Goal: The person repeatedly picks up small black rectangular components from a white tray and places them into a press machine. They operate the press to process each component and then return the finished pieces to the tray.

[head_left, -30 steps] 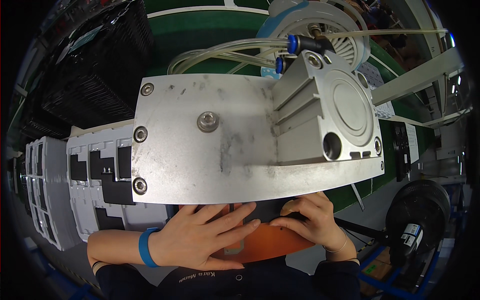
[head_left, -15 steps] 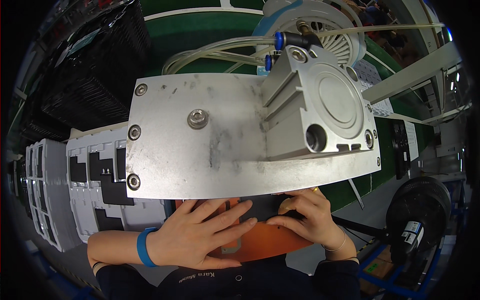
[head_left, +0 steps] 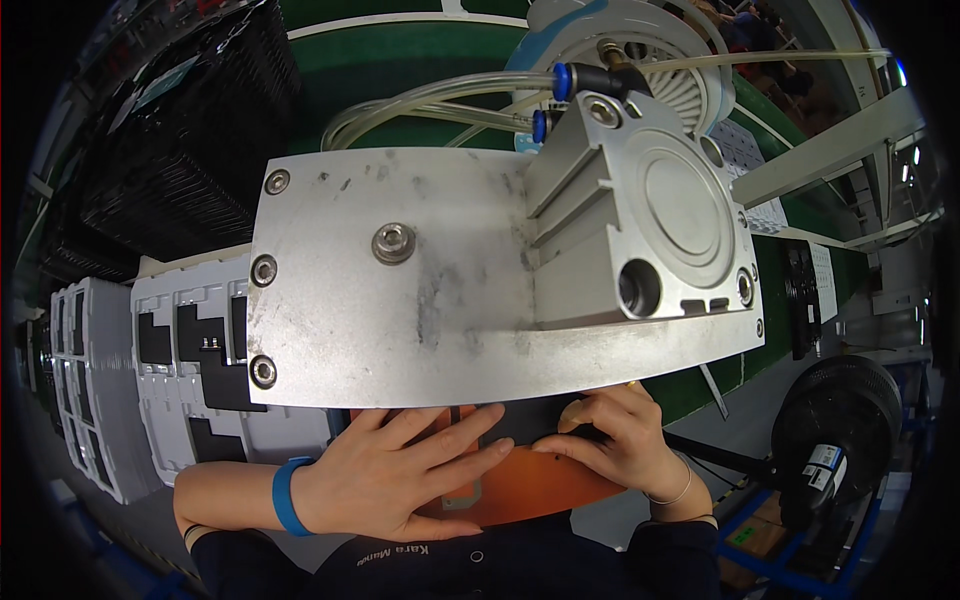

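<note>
My left hand [head_left: 405, 470] lies open, fingers spread, over an orange plate [head_left: 545, 485] close to my body. A light metal piece [head_left: 463, 495] shows on that plate beneath the palm. Beyond the fingertips is a flat dark piece [head_left: 530, 413]. My right hand [head_left: 620, 435] is curled at its right end, thumb bent toward the forefinger; what the fingers pinch is hidden. A silver metal fixture plate [head_left: 450, 350] carrying a block-shaped pneumatic cylinder [head_left: 640, 220] overhangs the work and covers the right fingertips and the far side of the orange plate.
Clear air tubes [head_left: 440, 92] run from the cylinder. A white fan [head_left: 670, 85] stands behind on the green bench [head_left: 400, 55]. White trays [head_left: 180, 420] with black pieces lie left, below stacked black trays [head_left: 190, 130]. At right is a black round-headed machine [head_left: 835, 420].
The fixture plate and cylinder appear very slightly lower in the picture. Both hands keep almost the same place and pose.
</note>
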Available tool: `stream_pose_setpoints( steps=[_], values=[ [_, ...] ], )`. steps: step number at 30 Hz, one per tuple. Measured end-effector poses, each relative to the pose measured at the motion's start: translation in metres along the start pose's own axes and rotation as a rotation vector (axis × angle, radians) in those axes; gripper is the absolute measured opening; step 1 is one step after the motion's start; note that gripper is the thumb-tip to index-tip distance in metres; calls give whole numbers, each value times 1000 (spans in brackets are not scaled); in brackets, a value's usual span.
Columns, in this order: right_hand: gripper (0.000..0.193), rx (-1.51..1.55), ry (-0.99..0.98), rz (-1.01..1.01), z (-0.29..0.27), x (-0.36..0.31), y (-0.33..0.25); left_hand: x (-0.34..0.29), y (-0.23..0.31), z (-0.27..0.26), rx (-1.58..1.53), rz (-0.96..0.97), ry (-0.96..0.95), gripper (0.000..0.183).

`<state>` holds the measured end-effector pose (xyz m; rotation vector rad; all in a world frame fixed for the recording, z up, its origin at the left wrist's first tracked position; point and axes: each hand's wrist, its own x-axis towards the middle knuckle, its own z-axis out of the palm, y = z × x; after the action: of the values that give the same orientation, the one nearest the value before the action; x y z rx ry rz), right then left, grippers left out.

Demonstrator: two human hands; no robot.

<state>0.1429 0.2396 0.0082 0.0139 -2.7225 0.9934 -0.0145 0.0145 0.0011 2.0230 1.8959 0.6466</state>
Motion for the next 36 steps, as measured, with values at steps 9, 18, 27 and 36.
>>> stream_pose_setpoints(
  steps=[9,18,27,36],
  values=[
    [28,38,2,14,3,-1,0,1,0,2,36,18,48,66],
    [27,158,-107,98,-8,8,-8,0,0,5,34,39,129,58],
    [32,931,-75,483,-13,8,-30,-10,24,-7,-738,-283,476,49],
    [33,264,-267,-232,48,91,-93,-157,2,-13,-617,-738,1298,43]
  ],
)
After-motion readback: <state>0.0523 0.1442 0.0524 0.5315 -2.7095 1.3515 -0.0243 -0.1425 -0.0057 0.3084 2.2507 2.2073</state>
